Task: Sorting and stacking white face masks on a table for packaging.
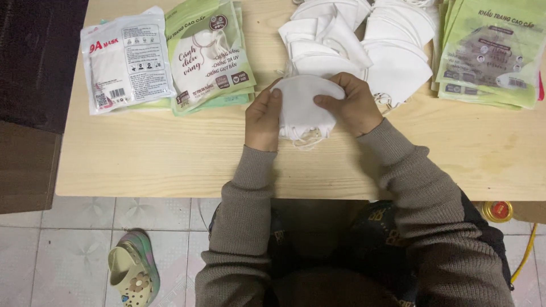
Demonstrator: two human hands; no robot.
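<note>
We count two hands [310,111], one loose pile of white masks [364,40], two stacks of mask packets [170,57], one table [170,165], one shoe [133,267].

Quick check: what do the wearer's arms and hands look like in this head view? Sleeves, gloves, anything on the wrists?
Both arms are covered by long sleeves of a grey-brown knitted sweater with ribbed cuffs ending at the wrists. The left hand and right hand are bare: no gloves. No rings, watch or bracelets are visible from this angle.
</note>
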